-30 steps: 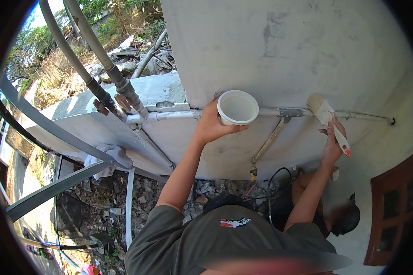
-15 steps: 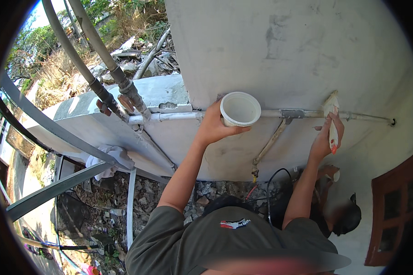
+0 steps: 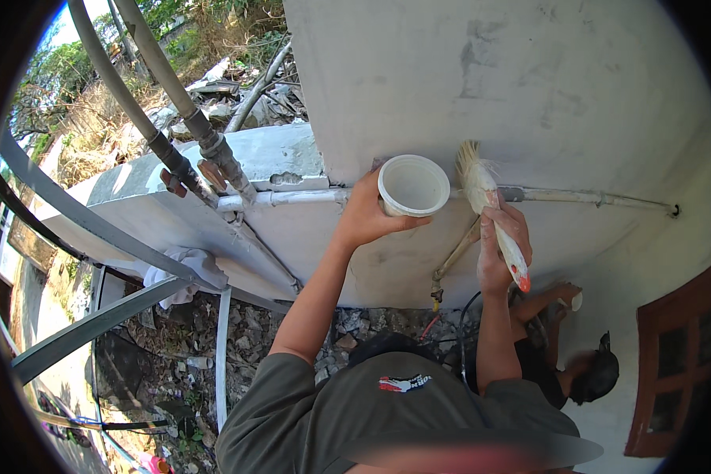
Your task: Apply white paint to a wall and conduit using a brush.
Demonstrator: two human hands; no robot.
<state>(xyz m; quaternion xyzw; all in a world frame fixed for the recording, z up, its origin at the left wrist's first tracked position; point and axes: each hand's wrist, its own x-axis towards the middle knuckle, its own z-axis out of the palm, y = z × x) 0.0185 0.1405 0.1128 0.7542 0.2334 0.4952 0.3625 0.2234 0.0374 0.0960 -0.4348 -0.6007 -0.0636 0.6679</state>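
My left hand (image 3: 369,216) is wrapped round the side of a white plastic tub (image 3: 413,186), held upright with its mouth toward me; pale liquid or residue shows inside, too indistinct to name. In my right hand (image 3: 504,245) is a paintbrush (image 3: 479,189) with a white, paint-smeared handle tipped in red. Its splayed bristles point up, just right of the tub and apart from it. Behind both hands stands a white-grey wall (image 3: 387,87), and a white-painted pipe (image 3: 292,197) runs along it. Whether the bristles touch the wall, I cannot tell.
A branch pipe with a brass-coloured tap (image 3: 438,294) drops below my hands. Grey metal bars (image 3: 103,328) cross at the left, near upright pipes (image 3: 162,67). Rubble (image 3: 245,336) covers the ground. A co-worker (image 3: 581,375) crouches at the lower right beside a brown wooden window frame (image 3: 652,371).
My right hand has brought the paintbrush leftward along the wall, from far right of the tub to close beside it. The left hand and tub have stayed nearly still.
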